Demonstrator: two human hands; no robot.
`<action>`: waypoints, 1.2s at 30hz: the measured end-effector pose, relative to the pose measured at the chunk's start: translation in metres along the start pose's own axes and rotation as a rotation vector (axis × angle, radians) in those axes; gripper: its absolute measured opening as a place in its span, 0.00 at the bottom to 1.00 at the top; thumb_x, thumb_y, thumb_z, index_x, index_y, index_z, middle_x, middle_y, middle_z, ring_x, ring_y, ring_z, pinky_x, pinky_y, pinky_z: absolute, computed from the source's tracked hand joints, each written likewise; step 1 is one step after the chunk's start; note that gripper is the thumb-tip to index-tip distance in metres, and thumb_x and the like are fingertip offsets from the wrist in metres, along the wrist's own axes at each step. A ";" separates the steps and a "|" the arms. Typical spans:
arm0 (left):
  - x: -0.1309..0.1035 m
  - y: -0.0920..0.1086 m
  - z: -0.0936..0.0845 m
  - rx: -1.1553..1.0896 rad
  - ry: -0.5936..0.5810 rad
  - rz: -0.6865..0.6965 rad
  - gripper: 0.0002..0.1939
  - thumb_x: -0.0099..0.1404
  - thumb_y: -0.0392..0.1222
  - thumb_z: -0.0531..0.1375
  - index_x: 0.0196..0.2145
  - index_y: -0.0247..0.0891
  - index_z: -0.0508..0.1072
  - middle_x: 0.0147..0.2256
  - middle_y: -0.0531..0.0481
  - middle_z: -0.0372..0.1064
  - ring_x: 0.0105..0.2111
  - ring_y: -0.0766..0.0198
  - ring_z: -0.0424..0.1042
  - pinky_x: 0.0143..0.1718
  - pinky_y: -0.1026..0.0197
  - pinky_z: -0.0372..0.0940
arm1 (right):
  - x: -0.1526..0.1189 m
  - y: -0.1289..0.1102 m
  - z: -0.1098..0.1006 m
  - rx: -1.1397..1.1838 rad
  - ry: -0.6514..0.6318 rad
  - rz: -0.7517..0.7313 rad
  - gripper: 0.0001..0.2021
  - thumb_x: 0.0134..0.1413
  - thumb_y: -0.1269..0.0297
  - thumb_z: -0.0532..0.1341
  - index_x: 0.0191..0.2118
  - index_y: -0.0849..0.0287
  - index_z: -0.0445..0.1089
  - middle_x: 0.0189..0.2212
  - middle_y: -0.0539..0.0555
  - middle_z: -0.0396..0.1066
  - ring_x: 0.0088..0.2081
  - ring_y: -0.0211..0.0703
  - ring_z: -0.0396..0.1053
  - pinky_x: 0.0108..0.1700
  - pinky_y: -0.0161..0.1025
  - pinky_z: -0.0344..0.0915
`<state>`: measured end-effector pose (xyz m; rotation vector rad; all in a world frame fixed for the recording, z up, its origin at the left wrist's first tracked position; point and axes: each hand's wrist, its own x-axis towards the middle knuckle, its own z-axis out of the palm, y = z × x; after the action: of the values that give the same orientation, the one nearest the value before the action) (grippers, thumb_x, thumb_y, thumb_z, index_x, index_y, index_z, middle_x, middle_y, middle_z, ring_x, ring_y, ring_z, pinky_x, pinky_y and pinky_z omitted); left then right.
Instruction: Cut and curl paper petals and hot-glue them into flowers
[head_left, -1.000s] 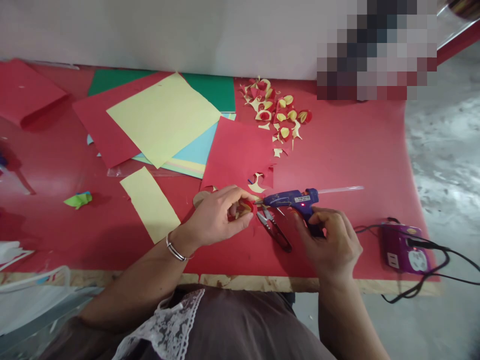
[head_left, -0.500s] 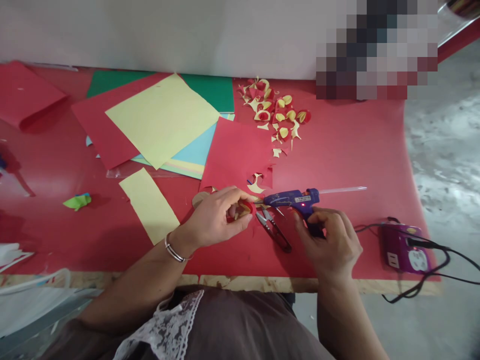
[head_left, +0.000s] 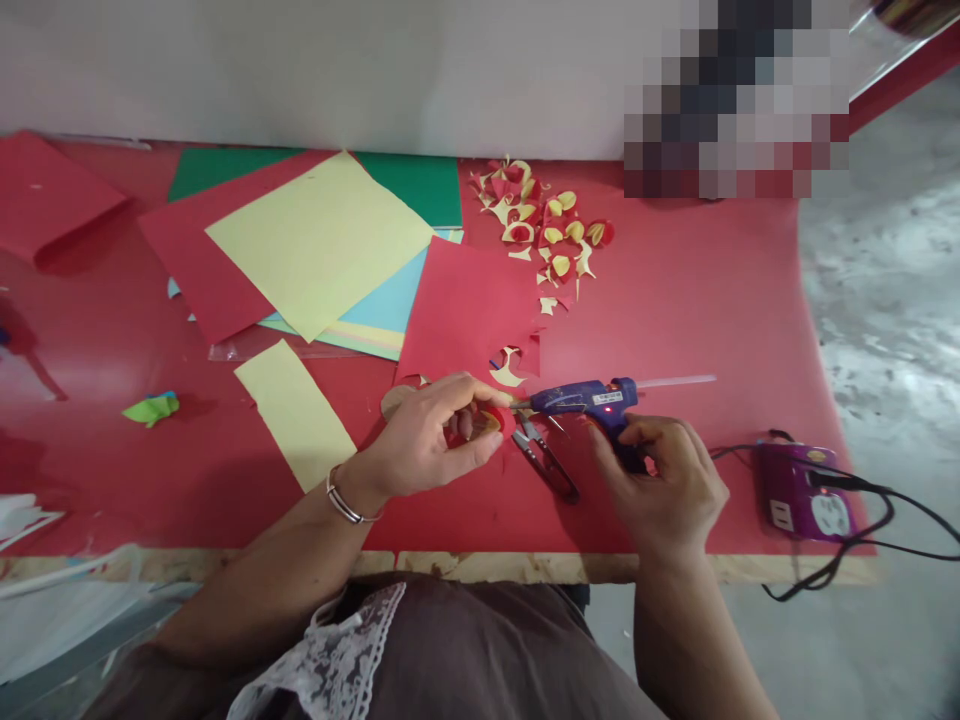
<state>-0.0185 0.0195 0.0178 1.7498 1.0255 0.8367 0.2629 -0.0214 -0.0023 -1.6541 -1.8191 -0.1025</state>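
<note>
Between thumb and fingers, my left hand (head_left: 431, 437) pinches a small curled red and yellow paper piece (head_left: 493, 420). My right hand (head_left: 664, 485) is closed round the handle of a purple hot glue gun (head_left: 574, 398), with its small red light lit. The gun's nozzle points left and meets the edge of the paper piece; whether glue is coming out is too small to see. A clear glue stick (head_left: 677, 381) juts from the back of the gun. Under the nozzle, a pair of thread snips (head_left: 547, 460) lies on the red table (head_left: 675, 320).
Red and yellow paper petals and scraps (head_left: 551, 215) lie toward the back. Yellow sheet (head_left: 319, 245) and red sheet (head_left: 469, 300) lie left of them, a yellow strip (head_left: 296, 412) nearer. A purple power box (head_left: 806, 490) with black cables sits at right. Green scrap (head_left: 152, 408) lies left.
The whole view has shifted slightly. Both hands keep their grips, and the nozzle stays at the paper piece. The glue stick sticks out a little less behind the gun.
</note>
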 end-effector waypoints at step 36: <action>-0.001 0.000 0.013 -0.138 0.242 -0.257 0.19 0.69 0.58 0.69 0.36 0.40 0.71 0.27 0.55 0.73 0.25 0.69 0.74 0.27 0.67 0.67 | 0.014 -0.080 0.020 0.390 -0.245 -0.126 0.06 0.69 0.58 0.66 0.43 0.54 0.74 0.36 0.53 0.81 0.36 0.45 0.76 0.40 0.44 0.73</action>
<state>-0.0072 0.0140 0.0130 1.3892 1.2887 0.9443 0.1817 -0.0149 0.0190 -1.3212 -1.9709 0.3936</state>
